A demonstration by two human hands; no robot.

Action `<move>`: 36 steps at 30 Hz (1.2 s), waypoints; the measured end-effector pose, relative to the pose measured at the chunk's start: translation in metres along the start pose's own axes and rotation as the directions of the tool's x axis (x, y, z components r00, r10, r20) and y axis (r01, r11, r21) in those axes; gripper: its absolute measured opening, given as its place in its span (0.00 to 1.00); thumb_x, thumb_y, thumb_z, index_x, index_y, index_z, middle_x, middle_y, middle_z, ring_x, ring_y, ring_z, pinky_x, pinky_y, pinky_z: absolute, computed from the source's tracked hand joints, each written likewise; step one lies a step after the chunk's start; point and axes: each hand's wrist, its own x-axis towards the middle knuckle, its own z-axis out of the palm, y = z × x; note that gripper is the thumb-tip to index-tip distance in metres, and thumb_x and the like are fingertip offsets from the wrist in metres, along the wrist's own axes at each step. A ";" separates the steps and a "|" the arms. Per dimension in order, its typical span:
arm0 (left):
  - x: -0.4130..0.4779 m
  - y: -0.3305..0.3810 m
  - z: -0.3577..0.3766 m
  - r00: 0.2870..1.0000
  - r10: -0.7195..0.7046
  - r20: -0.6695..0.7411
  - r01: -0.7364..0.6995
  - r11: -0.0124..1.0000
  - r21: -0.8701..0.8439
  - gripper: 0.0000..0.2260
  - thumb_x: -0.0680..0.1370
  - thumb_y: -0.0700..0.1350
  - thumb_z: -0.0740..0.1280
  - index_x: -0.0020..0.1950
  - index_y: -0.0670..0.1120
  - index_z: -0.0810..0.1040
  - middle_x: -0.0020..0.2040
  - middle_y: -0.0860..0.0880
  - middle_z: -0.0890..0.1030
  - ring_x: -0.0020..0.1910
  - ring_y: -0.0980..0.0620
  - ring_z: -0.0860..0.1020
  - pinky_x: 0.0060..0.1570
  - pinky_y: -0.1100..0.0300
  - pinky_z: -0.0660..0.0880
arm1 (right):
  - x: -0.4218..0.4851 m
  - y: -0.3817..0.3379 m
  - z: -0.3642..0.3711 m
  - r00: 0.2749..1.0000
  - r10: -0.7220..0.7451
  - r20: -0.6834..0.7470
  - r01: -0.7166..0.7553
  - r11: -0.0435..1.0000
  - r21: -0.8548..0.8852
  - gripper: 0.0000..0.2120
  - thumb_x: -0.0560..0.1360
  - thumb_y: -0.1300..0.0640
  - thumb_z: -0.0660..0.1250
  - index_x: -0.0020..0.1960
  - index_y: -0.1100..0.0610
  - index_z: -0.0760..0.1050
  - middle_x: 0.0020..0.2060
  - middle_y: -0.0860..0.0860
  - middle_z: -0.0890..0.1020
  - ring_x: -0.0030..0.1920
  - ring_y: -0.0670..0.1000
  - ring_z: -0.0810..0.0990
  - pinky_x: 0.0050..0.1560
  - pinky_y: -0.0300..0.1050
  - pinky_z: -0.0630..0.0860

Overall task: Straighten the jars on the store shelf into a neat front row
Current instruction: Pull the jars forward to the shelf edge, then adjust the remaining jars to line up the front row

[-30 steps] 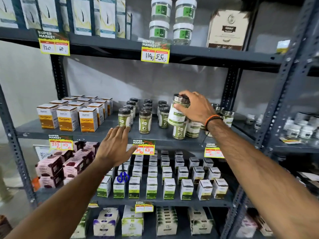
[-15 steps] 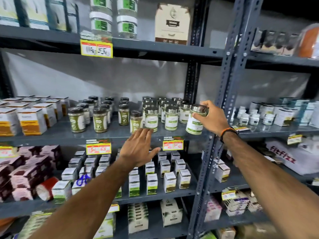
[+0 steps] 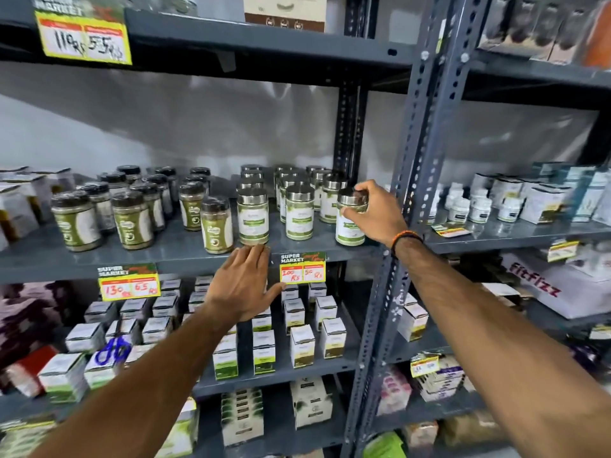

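My right hand (image 3: 372,214) grips a silver-lidded jar with a white and green label (image 3: 349,228) by its top; the jar stands at the right end of the grey middle shelf (image 3: 165,256), near the front edge. Two matching silver-lidded jars (image 3: 253,216) (image 3: 299,213) stand to its left in a front row, with more behind them. Dark-lidded jars of green powder (image 3: 216,226) fill the left part of the shelf. My left hand (image 3: 244,285) is flat and open against the shelf's front edge, below the jars, holding nothing.
A perforated steel upright (image 3: 413,180) stands just right of the held jar. Yellow price tags (image 3: 302,269) hang on the shelf edge. Small white boxes (image 3: 301,345) fill the shelf below. White tubs (image 3: 479,206) sit on the neighbouring rack to the right.
My right hand has carried the jar rightward and set it down at the right end of the front row. My left hand has moved right along the shelf edge. The view has shifted right.
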 end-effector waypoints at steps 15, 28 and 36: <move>-0.003 -0.006 0.008 1.000 0.025 -0.007 -0.025 0.998 0.052 0.40 0.81 0.69 0.50 0.80 0.39 0.61 0.77 0.41 0.69 0.76 0.41 0.66 0.78 0.45 0.60 | -0.035 0.018 0.040 0.959 0.273 0.077 -0.281 0.953 0.111 0.51 0.63 0.46 0.84 0.77 0.61 0.62 0.67 0.57 0.79 0.64 0.57 0.80 0.61 0.49 0.77; -0.004 -0.008 0.014 0.999 0.019 -0.038 -0.016 0.997 0.076 0.40 0.81 0.69 0.53 0.79 0.39 0.65 0.76 0.40 0.72 0.74 0.41 0.69 0.76 0.44 0.63 | -0.010 0.025 0.057 0.958 0.258 0.129 -0.264 0.964 0.035 0.24 0.69 0.51 0.80 0.62 0.57 0.80 0.57 0.54 0.86 0.56 0.55 0.84 0.50 0.38 0.73; -0.002 -0.005 0.017 0.999 -0.015 -0.049 0.018 0.998 0.063 0.40 0.81 0.69 0.52 0.79 0.38 0.65 0.75 0.39 0.72 0.74 0.40 0.69 0.77 0.43 0.63 | -0.006 0.024 0.062 0.955 0.268 0.126 -0.276 0.959 0.058 0.25 0.69 0.53 0.81 0.63 0.58 0.80 0.59 0.55 0.85 0.59 0.55 0.83 0.59 0.46 0.78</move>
